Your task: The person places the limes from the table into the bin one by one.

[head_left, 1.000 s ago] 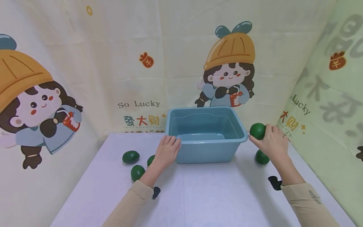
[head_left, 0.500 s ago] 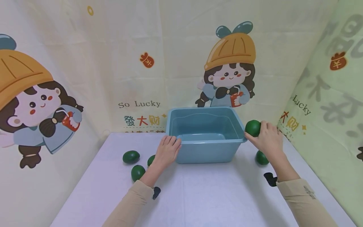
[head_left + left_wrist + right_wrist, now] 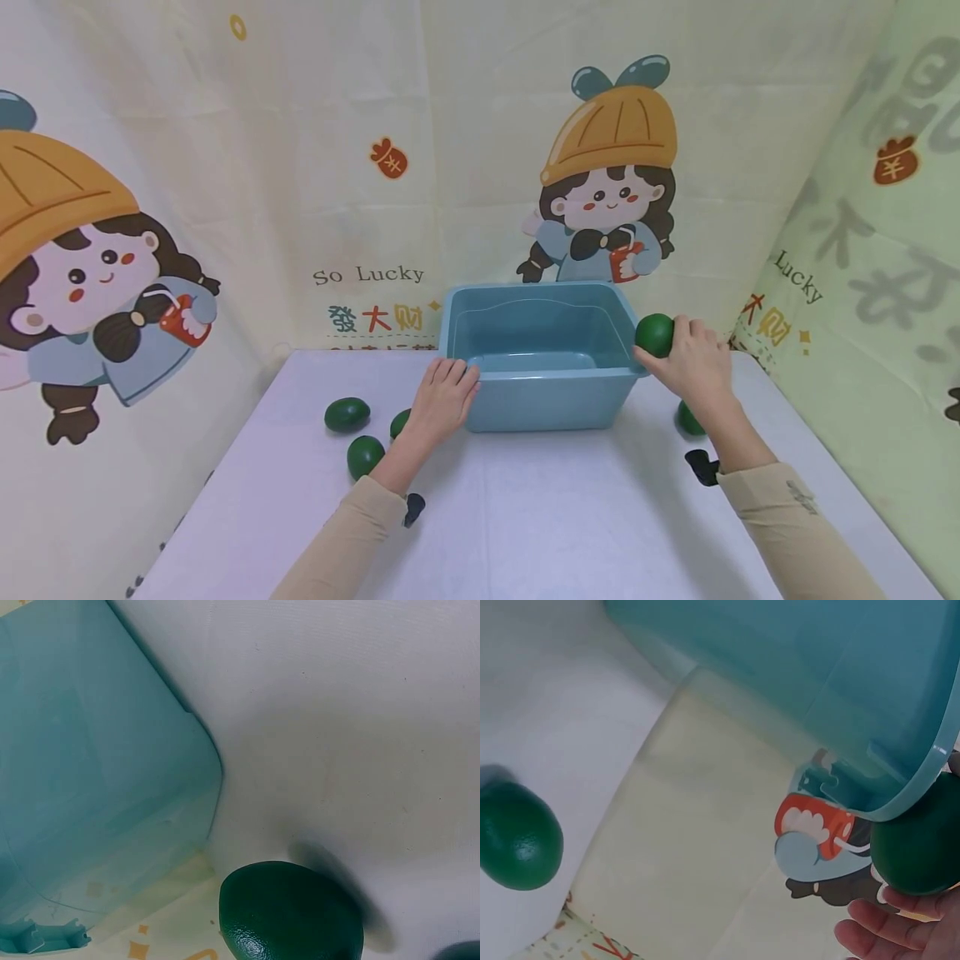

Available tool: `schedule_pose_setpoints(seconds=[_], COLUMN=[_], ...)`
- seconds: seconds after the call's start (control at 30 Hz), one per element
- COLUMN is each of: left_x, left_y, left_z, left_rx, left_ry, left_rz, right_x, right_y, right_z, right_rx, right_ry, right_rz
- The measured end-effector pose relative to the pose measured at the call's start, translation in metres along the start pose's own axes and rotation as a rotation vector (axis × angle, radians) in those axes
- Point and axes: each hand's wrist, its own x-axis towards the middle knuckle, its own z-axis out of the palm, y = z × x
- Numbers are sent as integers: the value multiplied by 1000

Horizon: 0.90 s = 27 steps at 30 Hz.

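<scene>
A light blue plastic bin (image 3: 543, 402) stands on the white table near the back wall. My left hand (image 3: 444, 400) holds the front left corner of its rim, fingers bent over the edge. With my right hand (image 3: 697, 367) I grip a smooth, dark green, avocado-shaped fruit (image 3: 654, 335) right at the bin's right rim. In the right wrist view the held fruit (image 3: 919, 840) lies against the outside of the rim, above my fingers (image 3: 889, 926). Below my right hand another green fruit (image 3: 690, 418) rests on the table, partly hidden by the wrist.
Three more green fruits lie left of the bin: one at the far left (image 3: 347, 415), one nearer (image 3: 365, 457) and one (image 3: 400, 423) half behind my left hand. Printed cloth walls (image 3: 480, 167) close in the table (image 3: 525, 517) at the back and sides.
My right hand has carried the green fruit leftward and slightly up, from beside the bin to its right rim. My left hand has stayed at the front left corner.
</scene>
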Motion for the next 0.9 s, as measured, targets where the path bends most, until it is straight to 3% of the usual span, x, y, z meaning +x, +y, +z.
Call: schedule_pose_setpoints(seconds=[0.9], left_x=[-1], left_y=[3], left_z=[2], left_rx=[25], left_ry=[18], left_rz=[9], right_x=[13], right_y=[-19], right_z=[12], right_rx=[15], right_ry=[-18], right_rz=[-41])
